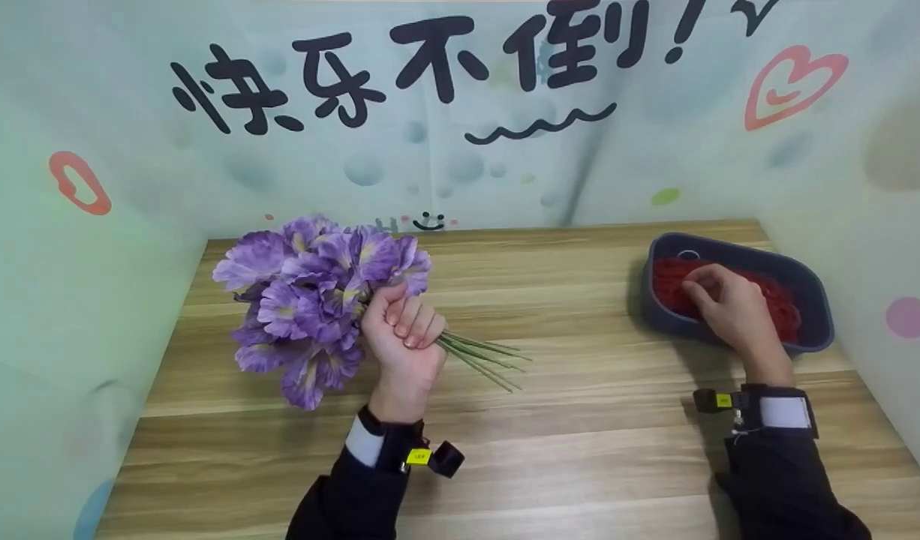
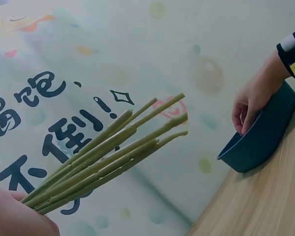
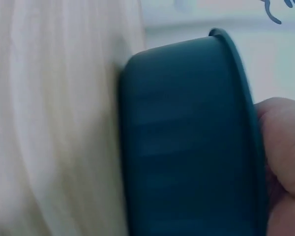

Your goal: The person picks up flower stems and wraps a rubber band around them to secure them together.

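My left hand [image 1: 406,330] grips a bunch of purple artificial flowers [image 1: 302,300] by the stems, just below the blooms. The blooms spread out to the left, and the thin green stems [image 1: 484,354] stick out to the right of the fist. Bare stem ends [image 2: 123,142] fill the middle of the left wrist view. Over a dark blue box [image 1: 813,300], my right hand [image 1: 738,311] reaches in with curled fingers, thumb and forefinger close together at the red strands [image 1: 783,300] inside. Whether a strand lies between those fingertips is not visible. In the right wrist view the box wall [image 3: 187,137] hides the fingertips.
A wood-grain tabletop [image 1: 565,435] lies beneath everything. Printed cloth walls [image 1: 505,172] close off the back and both sides. A small pale ring [image 1: 688,255] shows at the box's back-left inside edge. Each wrist wears a small camera on a strap.
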Available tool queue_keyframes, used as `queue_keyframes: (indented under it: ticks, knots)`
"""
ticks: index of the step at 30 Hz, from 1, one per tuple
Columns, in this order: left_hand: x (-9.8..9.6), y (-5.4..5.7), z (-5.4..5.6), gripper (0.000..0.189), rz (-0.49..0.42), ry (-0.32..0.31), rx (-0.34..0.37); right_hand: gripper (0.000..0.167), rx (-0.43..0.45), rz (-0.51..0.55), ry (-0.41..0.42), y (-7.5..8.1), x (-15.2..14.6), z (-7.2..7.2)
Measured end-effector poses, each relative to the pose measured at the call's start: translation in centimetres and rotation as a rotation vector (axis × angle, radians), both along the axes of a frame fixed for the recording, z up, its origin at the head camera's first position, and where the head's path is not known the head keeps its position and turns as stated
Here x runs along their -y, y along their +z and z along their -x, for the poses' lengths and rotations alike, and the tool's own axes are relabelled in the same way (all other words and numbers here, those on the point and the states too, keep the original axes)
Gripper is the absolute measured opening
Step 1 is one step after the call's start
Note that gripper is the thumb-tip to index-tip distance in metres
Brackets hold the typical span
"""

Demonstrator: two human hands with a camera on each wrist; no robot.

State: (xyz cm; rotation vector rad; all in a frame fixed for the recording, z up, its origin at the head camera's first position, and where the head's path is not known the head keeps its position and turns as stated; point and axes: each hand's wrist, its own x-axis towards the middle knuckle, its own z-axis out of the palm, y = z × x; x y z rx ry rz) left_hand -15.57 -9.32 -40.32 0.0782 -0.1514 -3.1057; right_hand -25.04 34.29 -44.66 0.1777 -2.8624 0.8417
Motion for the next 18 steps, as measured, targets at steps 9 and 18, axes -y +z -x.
queue_keyframes:
  ticks: [9,18]
  knots:
    - [0.3,-0.2,0.2,0.054,-0.005,0.004,0.005,0.027,-0.114,0.041,-0.018,2.2,0.6,-1.1]
    - [0.2,-0.2,0.3,0.053,0.003,0.016,0.014,0.021,-0.276,0.092,0.062,4.8,2.9,-2.8]
